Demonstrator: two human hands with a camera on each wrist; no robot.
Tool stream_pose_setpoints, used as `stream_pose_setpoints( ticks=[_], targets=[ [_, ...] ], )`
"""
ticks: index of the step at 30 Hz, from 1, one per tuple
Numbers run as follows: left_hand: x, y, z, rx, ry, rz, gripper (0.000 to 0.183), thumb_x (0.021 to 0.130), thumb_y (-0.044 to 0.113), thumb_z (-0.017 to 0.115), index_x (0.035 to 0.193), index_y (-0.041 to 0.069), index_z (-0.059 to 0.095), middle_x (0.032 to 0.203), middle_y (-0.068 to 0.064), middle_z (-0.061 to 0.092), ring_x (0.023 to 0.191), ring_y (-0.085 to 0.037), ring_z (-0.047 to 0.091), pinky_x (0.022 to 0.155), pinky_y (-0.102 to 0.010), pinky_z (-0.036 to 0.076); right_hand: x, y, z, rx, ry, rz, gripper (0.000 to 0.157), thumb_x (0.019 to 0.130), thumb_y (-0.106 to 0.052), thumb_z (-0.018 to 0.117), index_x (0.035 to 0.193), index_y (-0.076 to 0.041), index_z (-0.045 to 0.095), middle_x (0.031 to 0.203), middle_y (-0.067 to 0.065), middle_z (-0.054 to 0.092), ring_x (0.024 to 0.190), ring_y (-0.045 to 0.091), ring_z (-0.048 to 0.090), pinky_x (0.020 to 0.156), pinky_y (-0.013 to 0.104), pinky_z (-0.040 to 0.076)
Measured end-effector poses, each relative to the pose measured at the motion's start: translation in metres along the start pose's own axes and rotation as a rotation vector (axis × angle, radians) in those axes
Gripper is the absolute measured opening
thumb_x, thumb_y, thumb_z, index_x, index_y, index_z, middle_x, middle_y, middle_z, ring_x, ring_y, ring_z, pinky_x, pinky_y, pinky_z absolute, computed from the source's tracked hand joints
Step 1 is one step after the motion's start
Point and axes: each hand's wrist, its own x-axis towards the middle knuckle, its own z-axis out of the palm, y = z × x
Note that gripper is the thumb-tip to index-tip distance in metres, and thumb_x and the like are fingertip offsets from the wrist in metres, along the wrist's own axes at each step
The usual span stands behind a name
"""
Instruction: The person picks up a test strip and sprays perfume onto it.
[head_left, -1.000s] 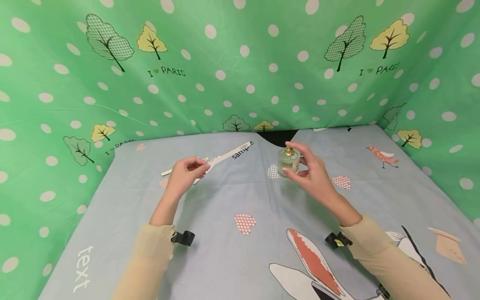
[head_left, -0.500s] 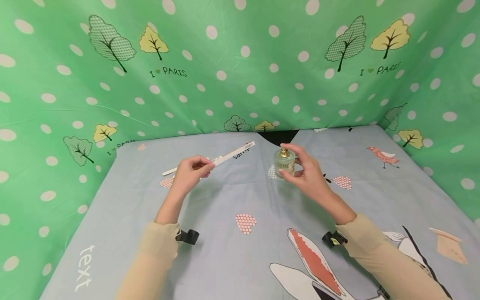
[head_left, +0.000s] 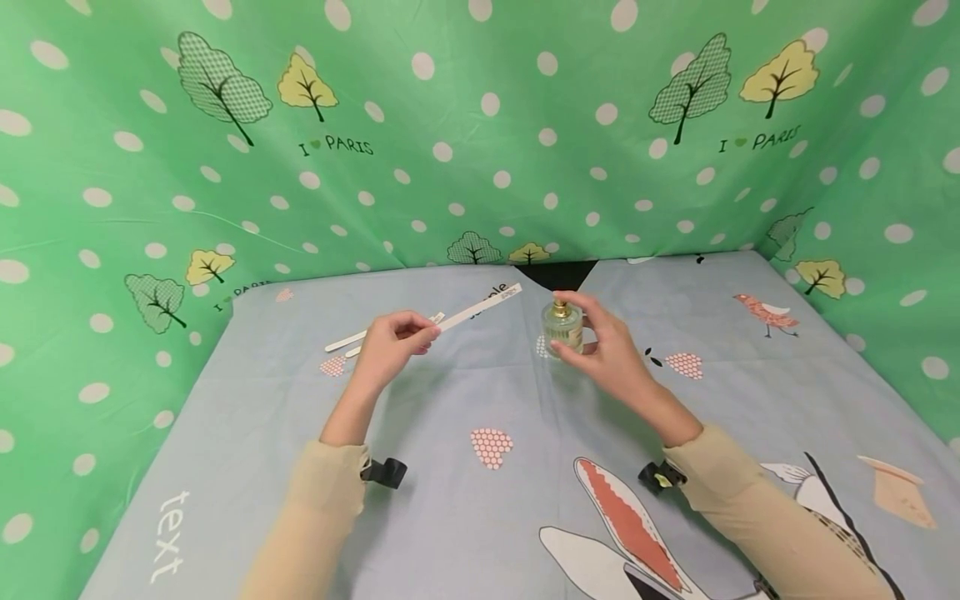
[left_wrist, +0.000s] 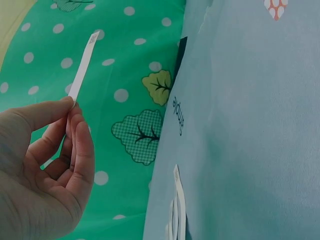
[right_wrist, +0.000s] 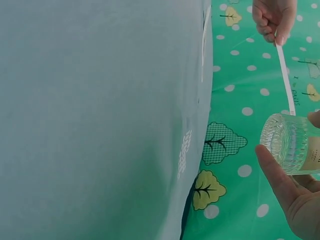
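Between thumb and fingertips my left hand (head_left: pixel 397 346) pinches a thin white paper test strip (head_left: pixel 483 306), which slants up toward the right with small print at its far end. In the left wrist view the strip (left_wrist: pixel 84 67) stands out above the thumb. My right hand (head_left: pixel 611 350) grips a ribbed clear glass perfume bottle (head_left: pixel 562 329) with pale green liquid and a gold spray neck. One finger rests on top of the sprayer, and the thumb lies against the lower side. In the right wrist view the bottle's base (right_wrist: pixel 277 142) shows. Strip tip and bottle are a short gap apart.
Several more white strips (left_wrist: pixel 175 210) lie on the cloth behind and left of my left hand, partly hidden by it. A grey-blue printed cloth (head_left: pixel 450 500) covers the table. Green dotted fabric (head_left: pixel 480 125) hangs behind and at both sides.
My left hand has moved slightly right with the strip, uncovering more of the strips behind it. My right hand has moved slightly left with the bottle, narrowing the gap.
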Motion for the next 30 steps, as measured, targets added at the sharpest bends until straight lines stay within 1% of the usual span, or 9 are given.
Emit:
stream_pose_setpoints(
  ticks=[3,6,8,15,23,28,30],
  targets=[
    [-0.0001,0.0008,0.0014,0.006,-0.003,0.000,0.019,0.094,0.015,0.069,0.101,-0.002,0.072,0.097,-0.017,0.072,0.081,-0.021,0.067,0.073,-0.022,0.060,0.0007,0.0003,0.0013,-0.014,-0.002,0.001,0.069,0.085,-0.003,0.077,0.144,-0.017,0.045,0.127,0.018,0.060,0.106,0.038,0.068,0.053,0.026,0.060],
    [0.0002,0.0010,0.0026,0.012,-0.003,0.000,0.019,0.094,0.016,0.069,0.101,-0.001,0.072,0.098,-0.016,0.072,0.085,-0.026,0.068,0.073,-0.022,0.061,0.0013,0.0010,0.0026,-0.019,-0.005,0.000,0.068,0.084,-0.003,0.078,0.143,-0.016,0.045,0.127,0.019,0.060,0.104,0.039,0.068,0.053,0.024,0.059],
    [0.0006,0.0009,0.0033,0.016,-0.004,0.001,0.019,0.094,0.016,0.069,0.100,-0.001,0.072,0.098,-0.017,0.073,0.085,-0.027,0.069,0.073,-0.023,0.061,0.0017,0.0017,0.0034,-0.020,-0.008,-0.002,0.068,0.084,-0.003,0.078,0.143,-0.016,0.046,0.128,0.018,0.060,0.103,0.038,0.068,0.052,0.022,0.059],
    [0.0013,0.0017,0.0048,0.021,-0.006,0.001,0.018,0.093,0.017,0.069,0.100,0.000,0.072,0.096,-0.015,0.073,0.078,-0.016,0.067,0.073,-0.023,0.060,0.0023,0.0022,0.0055,-0.056,-0.001,-0.020,0.066,0.084,-0.006,0.079,0.142,-0.017,0.047,0.130,0.015,0.060,0.100,0.035,0.068,0.050,0.021,0.057],
    [0.0013,0.0030,0.0074,0.020,-0.015,-0.003,0.018,0.093,0.016,0.070,0.099,0.000,0.072,0.096,-0.016,0.073,0.075,-0.011,0.065,0.073,-0.023,0.060,0.0027,0.0038,0.0079,-0.105,0.017,-0.053,0.066,0.083,-0.006,0.079,0.140,-0.017,0.050,0.130,0.013,0.062,0.094,0.028,0.063,0.047,0.021,0.054],
    [0.0019,0.0028,0.0086,0.021,-0.018,0.004,0.018,0.093,0.016,0.069,0.099,0.000,0.072,0.096,-0.017,0.073,0.076,-0.013,0.065,0.072,-0.023,0.060,0.0033,0.0038,0.0097,-0.122,0.027,-0.061,0.065,0.082,-0.007,0.080,0.140,-0.017,0.051,0.132,0.012,0.062,0.100,0.028,0.062,0.046,0.021,0.053],
    [0.0023,0.0027,0.0090,0.019,-0.017,0.007,0.017,0.093,0.016,0.069,0.099,-0.001,0.072,0.096,-0.017,0.073,0.075,-0.012,0.065,0.072,-0.023,0.060,0.0036,0.0037,0.0102,-0.138,0.034,-0.067,0.066,0.082,-0.007,0.080,0.139,-0.016,0.051,0.132,0.012,0.062,0.103,0.027,0.062,0.047,0.023,0.054]
  ],
)
